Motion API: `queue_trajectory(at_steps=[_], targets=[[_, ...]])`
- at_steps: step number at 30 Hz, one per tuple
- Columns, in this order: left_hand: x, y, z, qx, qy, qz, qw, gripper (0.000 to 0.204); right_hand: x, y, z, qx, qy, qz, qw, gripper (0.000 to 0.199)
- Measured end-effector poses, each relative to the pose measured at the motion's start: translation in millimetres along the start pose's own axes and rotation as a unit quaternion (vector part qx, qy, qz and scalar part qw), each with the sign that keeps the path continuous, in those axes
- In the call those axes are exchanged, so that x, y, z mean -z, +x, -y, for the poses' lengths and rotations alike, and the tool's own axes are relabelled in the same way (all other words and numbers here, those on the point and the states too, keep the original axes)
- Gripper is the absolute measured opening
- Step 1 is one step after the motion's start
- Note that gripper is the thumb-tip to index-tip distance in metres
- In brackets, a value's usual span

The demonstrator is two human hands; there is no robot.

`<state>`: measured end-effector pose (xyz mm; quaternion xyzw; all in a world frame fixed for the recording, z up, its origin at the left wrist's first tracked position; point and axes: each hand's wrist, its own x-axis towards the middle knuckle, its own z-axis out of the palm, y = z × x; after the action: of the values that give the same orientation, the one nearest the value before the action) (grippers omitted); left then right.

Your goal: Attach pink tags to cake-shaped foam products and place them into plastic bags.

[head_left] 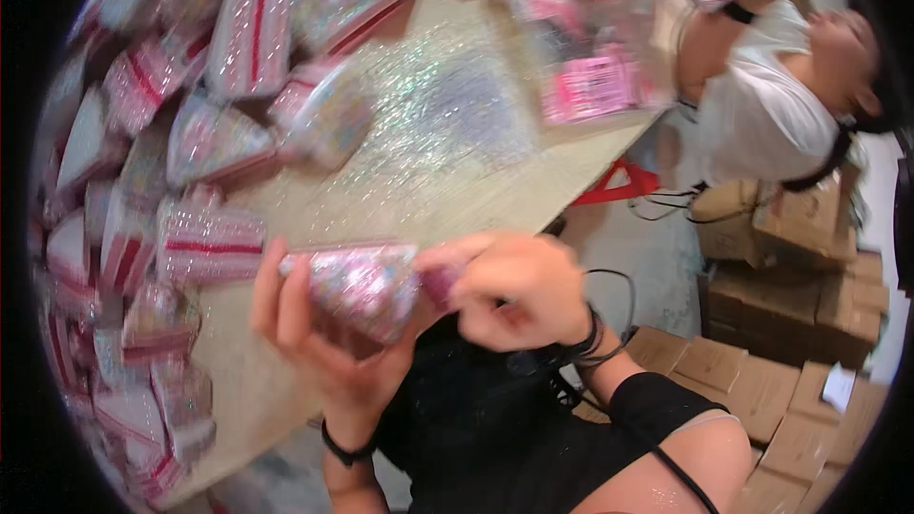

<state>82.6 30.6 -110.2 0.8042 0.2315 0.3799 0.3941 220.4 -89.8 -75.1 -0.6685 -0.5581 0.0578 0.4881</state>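
In the head view, my left hand (328, 352) grips a cake-slice-shaped glittery pouch (367, 287) from below and its left side, fingers wrapped around it. The pouch is pink and silvery, wedge-shaped, and held above the table's near edge. At its right corner my right hand (524, 290) is closed, thumb and fingers pinching a small purple-pink piece (440, 284). Blur hides what that piece is and whether it is attached to the pouch. Close to my left hand lies another such pouch (211, 246), with a dark pink stripe across its side.
Many similar pouches (252, 33) are heaped along the left and far side of the pale table (257, 352). Pink packets (600, 86) lie at the far right. Beyond them another person (771, 105) holds a pouch. Cardboard boxes (762, 385) are stacked at right; cables hang near my right arm.
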Motion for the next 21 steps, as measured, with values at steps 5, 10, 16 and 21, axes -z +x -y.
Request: queue_trajectory(at_steps=[5, 10, 16, 21], targets=[[11.0, 9.1, -4.1, -0.088, 0.098, -0.013, 0.991, 0.084, -8.3, 11.6, 3.3, 0.064, 0.018, -0.054, 0.996, 0.025], [14.4, 8.9, -3.1, -0.107, 0.170, -0.033, 0.979, 0.082, -21.4, 11.7, 2.6, 0.106, -0.070, -0.054, 0.990, 0.029], [13.4, 9.3, -2.3, -0.137, 0.178, -0.040, 0.974, 0.075, -25.9, 19.9, 4.8, 0.129, -0.090, -0.044, 0.987, 0.028], [6.6, 8.8, -5.4, -0.125, 0.110, -0.096, 0.981, 0.055, -14.1, 24.0, 16.8, 0.109, -0.130, 0.020, 0.985, 0.025]])
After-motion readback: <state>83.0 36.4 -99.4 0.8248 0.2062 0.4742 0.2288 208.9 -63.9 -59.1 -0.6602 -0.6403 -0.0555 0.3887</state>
